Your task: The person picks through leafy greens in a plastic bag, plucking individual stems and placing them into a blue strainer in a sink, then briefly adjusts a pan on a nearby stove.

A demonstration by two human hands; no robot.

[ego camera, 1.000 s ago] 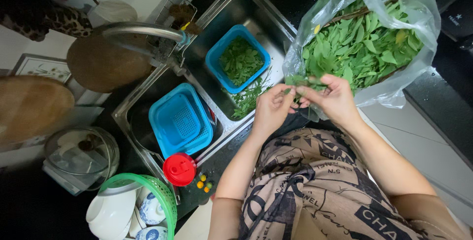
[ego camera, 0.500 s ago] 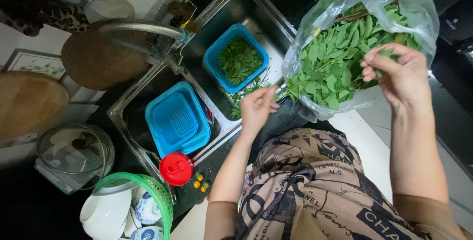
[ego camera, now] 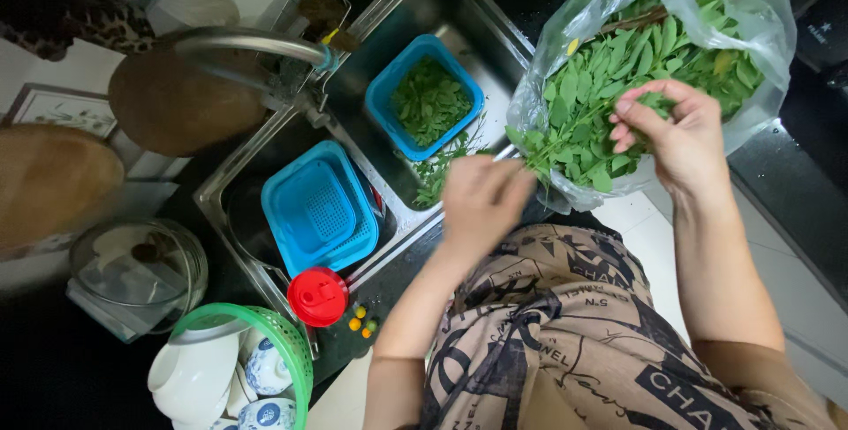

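A clear plastic bag [ego camera: 777, 33] full of green leafy sprigs [ego camera: 601, 94] lies on the dark counter right of the sink. My right hand [ego camera: 676, 139] is inside the bag's mouth, its fingers closed on a bunch of leaves. My left hand [ego camera: 481, 200] is blurred at the sink's near edge, just left of the bag, with its fingers curled. A thin pale stem seems to run from it toward the bag. A blue basket [ego camera: 389, 99] in the right sink bowl holds plucked leaves [ego camera: 428, 103]. More loose leaves [ego camera: 442, 174] lie beside it in the bowl.
A second blue basket [ego camera: 314, 209] sits upside down in the left sink bowl, under the steel faucet [ego camera: 238, 41]. A red lid [ego camera: 318, 296], a green basket [ego camera: 291, 350] of bowls, a glass-lidded container [ego camera: 132, 271] and round wooden boards [ego camera: 177, 103] stand to the left.
My hands, together at the bag's edge a second ago, have parted. The right hand went into the bag and closed on leaves. The left hand swung toward the sink and is coming back.
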